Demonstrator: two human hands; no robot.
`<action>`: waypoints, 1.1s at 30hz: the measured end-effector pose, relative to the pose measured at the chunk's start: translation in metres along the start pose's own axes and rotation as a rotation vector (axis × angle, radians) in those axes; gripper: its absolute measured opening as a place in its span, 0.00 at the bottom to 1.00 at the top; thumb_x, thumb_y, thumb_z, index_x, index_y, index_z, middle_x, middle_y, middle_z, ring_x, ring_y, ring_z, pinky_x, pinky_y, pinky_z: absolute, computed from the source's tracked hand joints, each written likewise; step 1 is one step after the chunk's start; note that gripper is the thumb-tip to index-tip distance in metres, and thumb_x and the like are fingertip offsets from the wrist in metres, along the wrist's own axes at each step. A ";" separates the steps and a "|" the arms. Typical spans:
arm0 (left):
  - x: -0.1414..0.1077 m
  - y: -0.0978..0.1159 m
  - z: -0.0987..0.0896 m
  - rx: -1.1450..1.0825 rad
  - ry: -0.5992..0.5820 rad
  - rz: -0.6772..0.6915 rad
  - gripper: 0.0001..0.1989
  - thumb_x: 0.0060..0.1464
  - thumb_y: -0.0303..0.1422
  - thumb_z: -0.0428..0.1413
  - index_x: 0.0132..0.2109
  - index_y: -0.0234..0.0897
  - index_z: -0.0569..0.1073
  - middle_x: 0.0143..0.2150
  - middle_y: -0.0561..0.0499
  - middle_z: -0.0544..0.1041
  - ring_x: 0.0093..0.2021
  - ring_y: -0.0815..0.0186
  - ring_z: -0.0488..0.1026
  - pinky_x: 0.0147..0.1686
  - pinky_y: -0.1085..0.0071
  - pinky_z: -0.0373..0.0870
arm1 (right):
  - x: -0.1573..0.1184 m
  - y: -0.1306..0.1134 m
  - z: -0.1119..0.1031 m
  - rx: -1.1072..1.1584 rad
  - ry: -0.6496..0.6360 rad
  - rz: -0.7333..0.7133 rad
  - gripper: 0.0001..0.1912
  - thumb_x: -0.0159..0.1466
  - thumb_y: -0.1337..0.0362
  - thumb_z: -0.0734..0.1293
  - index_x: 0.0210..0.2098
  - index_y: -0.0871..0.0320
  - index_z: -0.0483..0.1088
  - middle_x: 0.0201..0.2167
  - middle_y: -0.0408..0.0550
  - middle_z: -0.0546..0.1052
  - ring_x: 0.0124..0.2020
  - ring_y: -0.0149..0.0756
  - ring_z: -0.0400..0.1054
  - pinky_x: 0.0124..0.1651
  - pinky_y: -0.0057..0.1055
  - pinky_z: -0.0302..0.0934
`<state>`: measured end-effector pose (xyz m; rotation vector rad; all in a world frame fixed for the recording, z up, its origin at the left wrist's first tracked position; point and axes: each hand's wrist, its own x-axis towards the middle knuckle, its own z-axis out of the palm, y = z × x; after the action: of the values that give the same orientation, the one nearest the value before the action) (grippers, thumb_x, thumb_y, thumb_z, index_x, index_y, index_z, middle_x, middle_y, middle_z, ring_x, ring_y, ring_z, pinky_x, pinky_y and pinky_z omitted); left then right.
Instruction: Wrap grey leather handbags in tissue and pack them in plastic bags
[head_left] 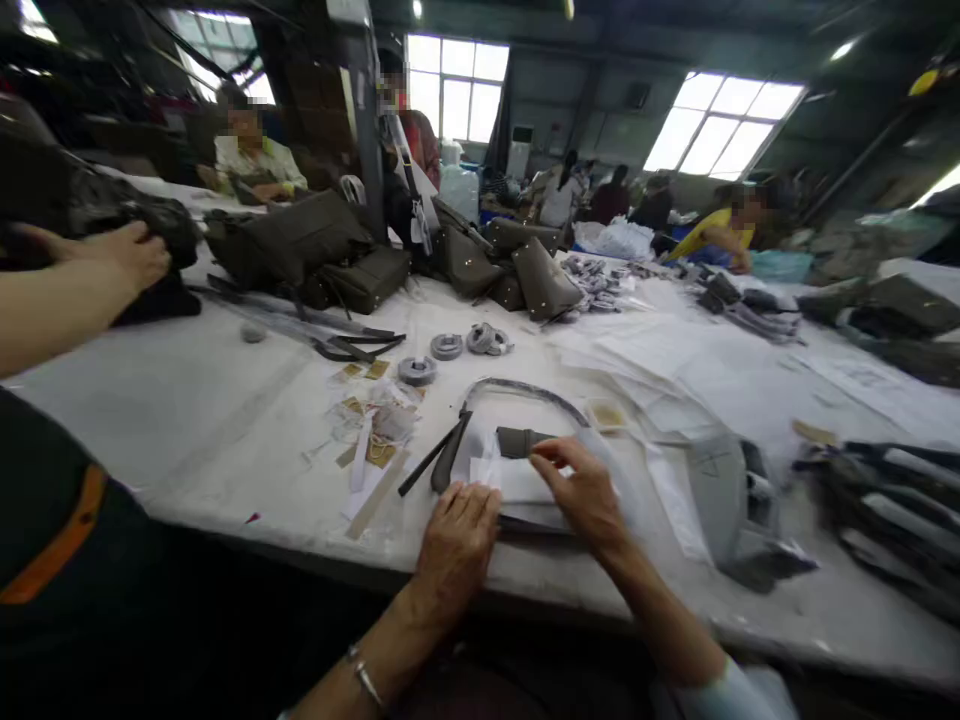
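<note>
- Two-handed, worked low over a dark bag (517,442), found just beneath and ahead of both grips, near the front edge of the pale counter (262,450), probably for an easy reach with both arms.
- Laid the left grip (459,530) flat, fingers straight and side by side, at the near left corner of a white sheet (517,483) over the bag, likely as a weight against slipping.
- Held thumb and forefinger of the right grip (583,490) close together at the right end of the bag's exposed dark part, apparently for finer handling; could not tell whether pinching anything there.
- Had the curved handle (525,384) arched beyond both grips, perhaps to leave the middle uncovered.
- Had a dark strap (429,465) slanting outward ahead of the left grip, apart from its fingers, seemingly out of the way.
- Had a loose heap of tags (382,425) left of the left grip, with grey coils (446,347) farther ahead, presumably for a short reach.
- Had piled bags (300,245) well beyond the left grip, and a co-worker's hand (139,255) far to its left, on separate dark goods.
- Had a pale grey piece (712,490) right of the right grip, well apart from the bag.
</note>
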<state>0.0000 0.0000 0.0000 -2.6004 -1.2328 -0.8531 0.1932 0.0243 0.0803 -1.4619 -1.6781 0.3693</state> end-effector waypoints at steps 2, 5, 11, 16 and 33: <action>0.002 0.000 -0.001 -0.006 0.027 0.008 0.17 0.63 0.26 0.47 0.57 0.32 0.68 0.51 0.45 0.76 0.54 0.59 0.70 0.61 0.58 0.56 | -0.014 0.018 -0.056 -0.096 0.232 0.141 0.15 0.60 0.51 0.66 0.35 0.55 0.76 0.32 0.46 0.79 0.34 0.39 0.71 0.41 0.34 0.64; 0.004 -0.001 -0.002 0.006 0.075 0.034 0.16 0.64 0.26 0.46 0.56 0.32 0.69 0.50 0.45 0.77 0.52 0.58 0.72 0.59 0.57 0.58 | -0.042 0.052 -0.134 -0.258 0.547 0.368 0.21 0.57 0.47 0.67 0.38 0.57 0.76 0.33 0.50 0.79 0.35 0.43 0.72 0.43 0.38 0.64; 0.009 -0.010 0.003 0.048 0.170 0.124 0.15 0.65 0.27 0.46 0.55 0.31 0.71 0.49 0.43 0.78 0.49 0.56 0.74 0.56 0.56 0.61 | -0.095 0.133 -0.228 -0.363 0.661 0.766 0.24 0.49 0.44 0.66 0.30 0.59 0.76 0.31 0.56 0.79 0.36 0.49 0.72 0.43 0.43 0.64; 0.010 -0.010 0.002 0.074 0.176 0.146 0.15 0.64 0.27 0.47 0.54 0.30 0.72 0.48 0.42 0.78 0.48 0.56 0.75 0.55 0.56 0.62 | -0.094 0.167 -0.218 0.136 0.495 0.955 0.22 0.43 0.45 0.71 0.24 0.59 0.74 0.26 0.51 0.78 0.31 0.41 0.71 0.33 0.35 0.64; 0.009 -0.006 -0.004 -0.072 0.100 0.034 0.15 0.64 0.28 0.48 0.55 0.36 0.71 0.48 0.46 0.78 0.51 0.59 0.74 0.65 0.50 0.51 | -0.150 0.163 -0.172 0.145 0.833 0.873 0.17 0.37 0.50 0.71 0.19 0.56 0.68 0.15 0.39 0.67 0.19 0.32 0.60 0.22 0.31 0.57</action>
<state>-0.0015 0.0080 0.0073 -2.5906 -1.1493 -1.0254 0.4222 -0.1205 0.0071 -1.8249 -0.3111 0.2643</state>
